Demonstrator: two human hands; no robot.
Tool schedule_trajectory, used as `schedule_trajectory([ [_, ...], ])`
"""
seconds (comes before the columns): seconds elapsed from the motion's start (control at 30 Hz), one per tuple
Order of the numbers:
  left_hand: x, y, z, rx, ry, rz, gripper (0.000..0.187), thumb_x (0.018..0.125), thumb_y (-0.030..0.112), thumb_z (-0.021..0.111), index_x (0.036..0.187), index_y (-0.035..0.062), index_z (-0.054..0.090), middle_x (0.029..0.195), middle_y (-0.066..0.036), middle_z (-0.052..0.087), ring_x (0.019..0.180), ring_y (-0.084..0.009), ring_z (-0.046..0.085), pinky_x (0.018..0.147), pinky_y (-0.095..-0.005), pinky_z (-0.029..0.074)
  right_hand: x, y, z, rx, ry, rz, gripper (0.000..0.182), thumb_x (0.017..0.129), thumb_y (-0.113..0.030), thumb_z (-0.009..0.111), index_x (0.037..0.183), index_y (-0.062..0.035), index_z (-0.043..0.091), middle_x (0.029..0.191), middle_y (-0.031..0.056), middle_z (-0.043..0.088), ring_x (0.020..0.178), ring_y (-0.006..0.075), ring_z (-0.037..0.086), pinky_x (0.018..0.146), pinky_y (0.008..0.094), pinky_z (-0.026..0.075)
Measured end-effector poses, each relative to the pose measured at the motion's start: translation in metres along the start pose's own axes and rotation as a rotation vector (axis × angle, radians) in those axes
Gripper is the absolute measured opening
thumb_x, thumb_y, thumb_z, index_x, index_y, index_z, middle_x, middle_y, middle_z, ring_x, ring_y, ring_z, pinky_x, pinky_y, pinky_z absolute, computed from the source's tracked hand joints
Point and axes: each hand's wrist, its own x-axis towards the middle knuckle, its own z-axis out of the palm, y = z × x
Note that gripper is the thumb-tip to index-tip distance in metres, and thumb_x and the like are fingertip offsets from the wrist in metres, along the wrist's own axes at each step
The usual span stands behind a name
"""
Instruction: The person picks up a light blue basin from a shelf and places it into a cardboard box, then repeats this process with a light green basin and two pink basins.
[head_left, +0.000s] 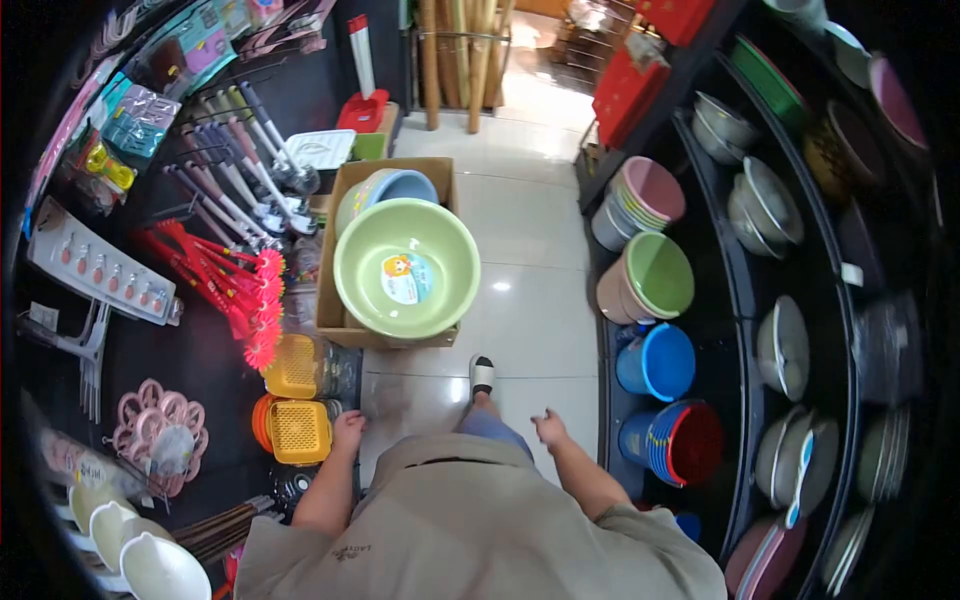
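Note:
My left hand [349,430] hangs low beside the left shelf, nearest to the yellow baskets [300,432]. Its fingers are loosely bent and nothing shows in them. Over the aisle floor hangs my right hand [549,428], its thumb and fingers apart and holding nothing. Ahead of me a pale green basin [450,255] with a cartoon sticker rests on a cardboard box [447,180]. Behind it, partly covered, a blue-grey basin [408,186] also sits in the box. Neither hand touches them.
Stacked buckets, including a blue bucket [660,362] and a red bucket [697,443], line the right side below shelves of metal bowls [770,205]. Brushes [265,150] and red-handled items [205,275] hang on the left. A tiled floor [525,240] runs between, with wooden poles [480,65] beyond.

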Motion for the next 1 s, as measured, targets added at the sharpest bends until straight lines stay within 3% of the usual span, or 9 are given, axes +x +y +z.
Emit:
schedule_trajectory([
  [0.1, -0.014, -0.033, -0.028, 0.051, -0.01, -0.003, 0.025, 0.08, 0.004, 0.058, 0.105, -0.0009, 0.056, 0.084, -0.01, 0.063, 0.07, -0.0178, 0.06, 0.064, -0.03, 0.05, -0.084, 0.039, 0.009, -0.146, 0.087, 0.121, 0.072, 0.076, -0.03, 0.063, 0.133, 0.0046, 0.036, 0.124, 0.0272, 0.05, 0.117, 0.0339, 0.049, 0.096, 0.0364, 0.041],
  [0.17, -0.025, -0.057, -0.042, 0.271, -0.076, -0.036, 0.02, 0.08, 0.002, 0.056, 0.099, -0.0043, 0.058, 0.077, -0.011, 0.062, 0.065, -0.0187, 0.06, 0.06, -0.0308, 0.051, -0.116, 0.082, 0.004, -0.154, 0.094, 0.175, 0.071, 0.076, -0.031, 0.062, 0.132, 0.005, 0.038, 0.125, 0.0272, 0.049, 0.118, 0.0345, 0.049, 0.097, 0.0365, 0.041],
  [0.23, -0.029, -0.069, -0.051, 0.149, -0.165, -0.102, 0.02, 0.08, 0.003, 0.056, 0.098, -0.0034, 0.059, 0.07, -0.01, 0.061, 0.058, -0.0195, 0.06, 0.054, -0.0315, 0.05, -0.131, 0.102, 0.002, -0.128, 0.111, 0.215, 0.069, 0.076, -0.032, 0.062, 0.13, 0.0054, 0.04, 0.126, 0.0271, 0.048, 0.118, 0.0352, 0.048, 0.098, 0.0365, 0.04],
  [0.27, -0.029, -0.074, -0.059, 0.24, -0.274, -0.155, 0.017, 0.082, 0.007, 0.056, 0.097, 0.0006, 0.06, 0.068, -0.009, 0.061, 0.055, -0.0186, 0.059, 0.049, -0.03, 0.048, -0.145, 0.115, 0.001, -0.126, 0.125, 0.24, 0.068, 0.076, -0.033, 0.061, 0.129, 0.006, 0.042, 0.126, 0.0269, 0.048, 0.119, 0.0354, 0.048, 0.098, 0.0365, 0.039],
  [0.47, -0.017, -0.052, -0.066, 0.447, -0.436, -0.201, 0.013, 0.086, 0.017, 0.056, 0.093, 0.0066, 0.06, 0.069, -0.004, 0.062, 0.054, -0.0142, 0.057, 0.046, -0.0269, 0.043, -0.176, 0.141, 0.016, -0.106, 0.153, 0.197, 0.061, 0.077, -0.036, 0.06, 0.123, 0.003, 0.051, 0.124, 0.0239, 0.051, 0.118, 0.0333, 0.049, 0.099, 0.0363, 0.039],
  [0.73, 0.0, -0.026, -0.002, 0.65, -0.614, -0.129, 0.013, 0.086, 0.019, 0.054, 0.09, 0.0074, 0.058, 0.068, -0.003, 0.061, 0.052, -0.0135, 0.056, 0.045, -0.0288, 0.041, -0.238, 0.126, 0.015, 0.176, 0.219, -0.011, 0.049, 0.081, -0.032, 0.058, 0.122, -0.0045, 0.054, 0.122, 0.0194, 0.054, 0.112, 0.0307, 0.053, 0.095, 0.0361, 0.042],
  [0.83, -0.005, -0.022, 0.035, 0.765, -0.681, -0.21, 0.016, 0.086, 0.02, 0.054, 0.093, 0.0074, 0.057, 0.068, -0.003, 0.061, 0.053, -0.0147, 0.057, 0.045, -0.0293, 0.04, -0.273, 0.162, 0.021, 0.28, 0.207, 0.096, 0.048, 0.081, -0.032, 0.059, 0.122, -0.0055, 0.054, 0.121, 0.0188, 0.055, 0.11, 0.0287, 0.054, 0.093, 0.0359, 0.043],
  [1.0, -0.067, -0.035, 0.099, 0.862, -0.676, -0.06, 0.022, 0.086, 0.023, 0.052, 0.104, 0.0094, 0.054, 0.082, -0.004, 0.063, 0.066, -0.015, 0.06, 0.052, -0.0287, 0.043, -0.346, 0.286, 0.066, 0.354, 0.271, 0.277, 0.046, 0.08, -0.03, 0.06, 0.119, -0.0071, 0.056, 0.115, 0.0176, 0.059, 0.106, 0.0276, 0.056, 0.091, 0.0346, 0.043],
])
